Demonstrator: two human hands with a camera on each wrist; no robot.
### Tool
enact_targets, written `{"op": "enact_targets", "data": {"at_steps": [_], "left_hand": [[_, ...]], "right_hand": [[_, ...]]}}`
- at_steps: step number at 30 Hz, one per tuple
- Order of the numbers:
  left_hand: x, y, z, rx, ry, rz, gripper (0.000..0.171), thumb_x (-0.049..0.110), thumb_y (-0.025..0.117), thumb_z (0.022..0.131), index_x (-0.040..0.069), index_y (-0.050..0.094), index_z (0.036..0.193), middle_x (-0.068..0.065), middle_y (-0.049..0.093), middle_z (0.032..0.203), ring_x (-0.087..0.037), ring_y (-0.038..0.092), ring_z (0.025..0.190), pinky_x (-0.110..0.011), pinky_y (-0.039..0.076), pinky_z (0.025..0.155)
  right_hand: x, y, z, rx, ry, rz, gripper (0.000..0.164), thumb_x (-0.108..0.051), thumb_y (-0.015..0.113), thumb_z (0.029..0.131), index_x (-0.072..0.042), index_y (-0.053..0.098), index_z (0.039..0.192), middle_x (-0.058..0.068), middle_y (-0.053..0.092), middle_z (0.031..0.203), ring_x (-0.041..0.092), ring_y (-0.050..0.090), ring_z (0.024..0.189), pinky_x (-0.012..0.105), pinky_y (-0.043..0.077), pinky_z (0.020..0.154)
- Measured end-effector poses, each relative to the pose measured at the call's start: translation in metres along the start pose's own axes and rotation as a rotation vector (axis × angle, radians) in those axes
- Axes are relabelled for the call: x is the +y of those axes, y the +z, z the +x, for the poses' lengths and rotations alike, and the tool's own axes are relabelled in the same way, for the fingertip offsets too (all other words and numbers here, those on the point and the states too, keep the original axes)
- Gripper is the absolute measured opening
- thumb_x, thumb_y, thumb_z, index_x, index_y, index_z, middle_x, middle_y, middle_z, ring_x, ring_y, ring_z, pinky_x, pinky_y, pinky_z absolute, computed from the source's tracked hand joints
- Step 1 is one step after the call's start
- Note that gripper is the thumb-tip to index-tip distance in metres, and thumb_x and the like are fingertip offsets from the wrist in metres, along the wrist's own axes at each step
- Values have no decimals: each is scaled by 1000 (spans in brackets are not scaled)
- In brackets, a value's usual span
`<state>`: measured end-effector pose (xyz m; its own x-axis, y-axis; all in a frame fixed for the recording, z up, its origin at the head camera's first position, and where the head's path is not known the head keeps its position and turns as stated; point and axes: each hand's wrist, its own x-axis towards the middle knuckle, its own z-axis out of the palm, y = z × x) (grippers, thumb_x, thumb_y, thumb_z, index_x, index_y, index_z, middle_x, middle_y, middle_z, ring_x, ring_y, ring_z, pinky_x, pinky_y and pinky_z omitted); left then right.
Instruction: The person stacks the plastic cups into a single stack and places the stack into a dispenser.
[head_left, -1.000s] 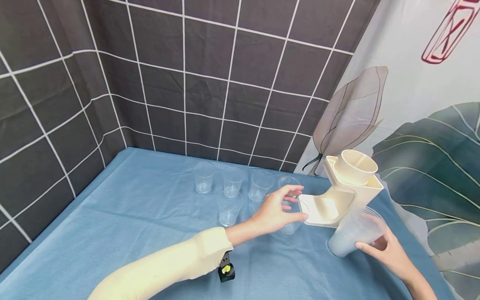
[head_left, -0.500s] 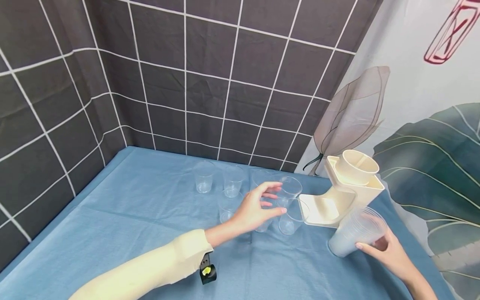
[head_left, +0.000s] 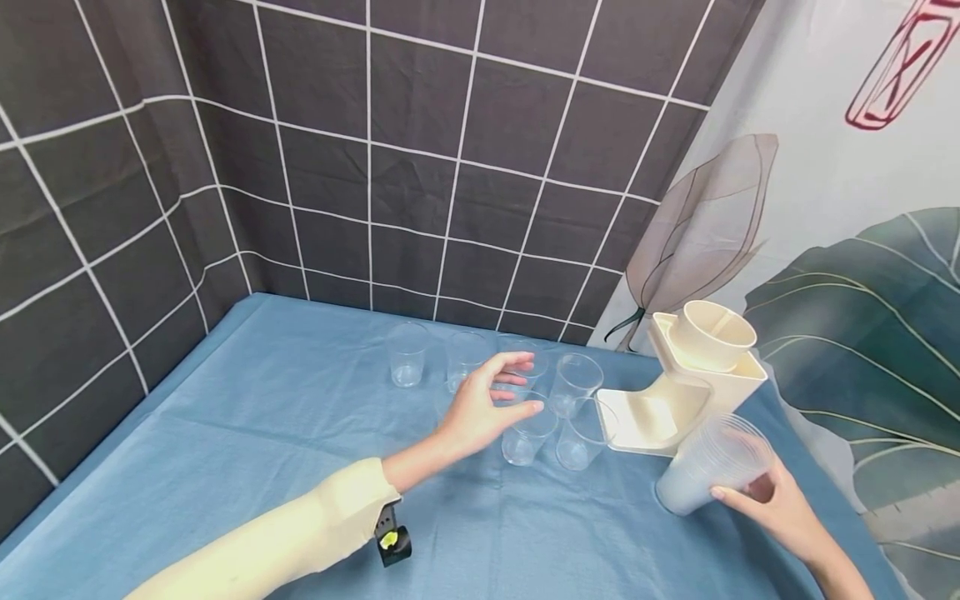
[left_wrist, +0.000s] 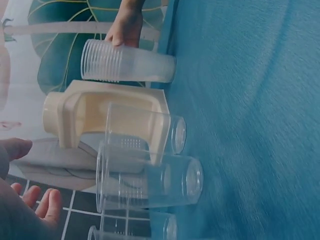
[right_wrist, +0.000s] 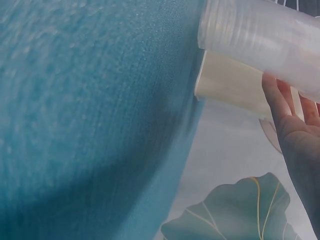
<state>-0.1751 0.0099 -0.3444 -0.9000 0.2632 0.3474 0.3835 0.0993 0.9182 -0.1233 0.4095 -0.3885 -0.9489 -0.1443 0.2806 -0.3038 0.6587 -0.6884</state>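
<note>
Now, left hand [head_left: 480, 407] near clear cups [head_left: 576, 450], right hand [head_left: 785, 507] holding stack [head_left: 703, 471]

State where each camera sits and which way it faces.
Head: worn on the head, faces forward and down at cups, stand and stack; left grip, right grip and forearms show.
Left wrist: worn there, rolled sideways, faces across the cups toward stand and stack; left grip at the edge, right grip beyond.
Right wrist: worn there, rolled sideways, faces stack and stand; right grip shows.
Both wrist views share the stack.
</note>
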Motion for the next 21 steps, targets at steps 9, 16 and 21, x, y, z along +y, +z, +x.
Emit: {"op": "enact_targets", "data": {"at_steps": [9, 16, 21], "left_hand": [[-6, -20, -2, 92, 23, 12, 53, 9, 76, 79, 10, 57, 128, -8, 64, 124, -24, 62, 109, -39, 54, 91], [-9, -35, -3, 171, 15, 13, 51, 6, 76, 79, 6, 58, 126, -10, 64, 124, -27, 61, 110, -47, 53, 91], [-15, -46, -6, 212, -18, 16, 52, 5, 76, 78, 7, 58, 127, -10, 63, 125, -27, 61, 111, -47, 52, 92]], "right_hand": [[-1, 0, 1, -5, -14, 11, 79, 12, 68, 79, -14, 31, 143, -27, 42, 121, -16, 49, 100, 9, 50, 71], [-4, 0, 0, -8, -37, 11, 80, 12, 69, 78, -13, 31, 144, -27, 42, 122, -16, 50, 101, 8, 50, 73], [-4, 1, -1, -9, -24, 5, 79, 11, 70, 78, -14, 31, 143, -27, 42, 121, -16, 50, 100, 8, 50, 72]]}}
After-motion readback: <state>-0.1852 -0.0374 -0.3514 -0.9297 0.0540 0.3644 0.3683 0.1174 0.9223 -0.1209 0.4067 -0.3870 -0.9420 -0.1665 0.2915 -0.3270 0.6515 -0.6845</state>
